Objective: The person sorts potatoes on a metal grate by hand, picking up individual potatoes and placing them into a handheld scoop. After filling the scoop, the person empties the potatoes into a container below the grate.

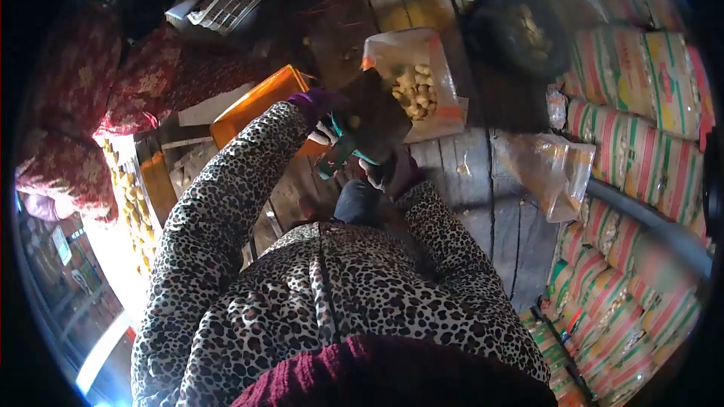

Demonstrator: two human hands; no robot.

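Two hands meet at frame centre | left hand (324, 133) curled round teal-handled tool (343, 152) | right hand (383, 173) closed on its near end | tool's dark blade overlaps clear bag of pale lumps (416, 84), upper centre, on plank floor (483, 203) | orange crate (253, 105) just left of hands

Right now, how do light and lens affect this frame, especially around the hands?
Head view: heavy fisheye bend, black corners; a blown-out glare patch lower left of frame; left hand and right hand in dim shade, slightly soft, so the teal thing the left holds reads poorly; the bag beyond is brighter.
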